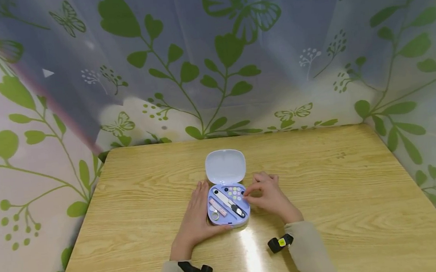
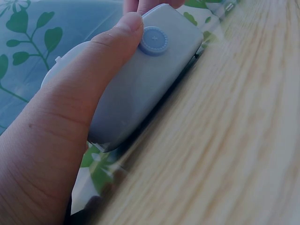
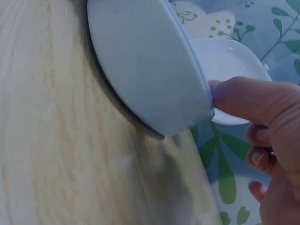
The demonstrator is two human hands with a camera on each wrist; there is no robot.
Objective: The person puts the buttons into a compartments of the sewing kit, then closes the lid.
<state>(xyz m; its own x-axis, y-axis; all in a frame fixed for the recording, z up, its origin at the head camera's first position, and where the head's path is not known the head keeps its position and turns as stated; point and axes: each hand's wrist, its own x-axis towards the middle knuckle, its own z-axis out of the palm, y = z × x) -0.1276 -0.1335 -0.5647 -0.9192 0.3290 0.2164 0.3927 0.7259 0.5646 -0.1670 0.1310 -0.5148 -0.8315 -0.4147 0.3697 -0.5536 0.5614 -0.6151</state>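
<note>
An open light-blue sewing box lies on the table, its white lid tipped back. Inside are white-and-black thread snips, a pink strip, a silver ring-like piece and several small round buttons. My left hand grips the box, fingers along its left side and thumb across the front, beside a round blue catch. My right hand has thumb and forefinger brought together at the right rim, close to a dark button. Whether anything is between those fingertips is hidden.
The wood-grain table extends on both sides of the box. A curtain with green leaves and butterflies hangs behind the table and at both sides. Each sleeve carries a black strap at the wrist.
</note>
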